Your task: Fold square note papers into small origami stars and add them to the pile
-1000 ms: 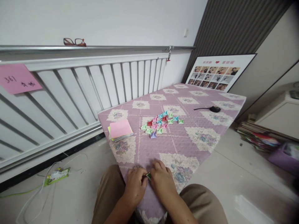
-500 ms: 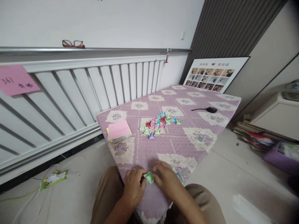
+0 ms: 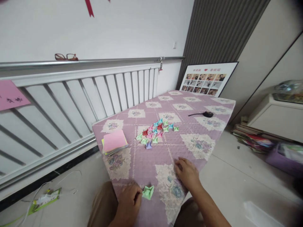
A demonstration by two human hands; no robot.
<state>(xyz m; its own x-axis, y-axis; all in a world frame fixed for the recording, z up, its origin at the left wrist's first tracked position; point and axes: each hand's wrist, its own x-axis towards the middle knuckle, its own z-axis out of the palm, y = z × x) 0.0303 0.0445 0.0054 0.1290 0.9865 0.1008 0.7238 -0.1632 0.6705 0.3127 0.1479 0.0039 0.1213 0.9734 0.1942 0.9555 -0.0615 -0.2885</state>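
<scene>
My left hand [image 3: 130, 198] is closed at the table's near end, pinching the left corner of a light green folded paper boat [image 3: 148, 192]. The boat has a hollow middle and pointed corners. Off to the right, my right hand [image 3: 187, 172] lies on the tablecloth with loosely bent fingers, apart from the boat and holding nothing I can see. Farther up the table stands a cluster of several small folded paper boats [image 3: 155, 131] in green, blue, pink, red and purple. To their left lies a stack of square paper sheets [image 3: 115, 141], pink on top.
The purple flowered tablecloth [image 3: 165, 154] covers a table beside a white radiator [image 3: 94, 94]. A black round object with a thin strap [image 3: 208, 114] lies toward the far right. A photo board [image 3: 208, 80] leans behind; a power strip [image 3: 44, 201] is on the floor at left.
My right hand has let go of the green paper boat and moved right onto the tablecloth. My left hand still pinches the boat, whose open hollow now shows more. The camera view has shifted.
</scene>
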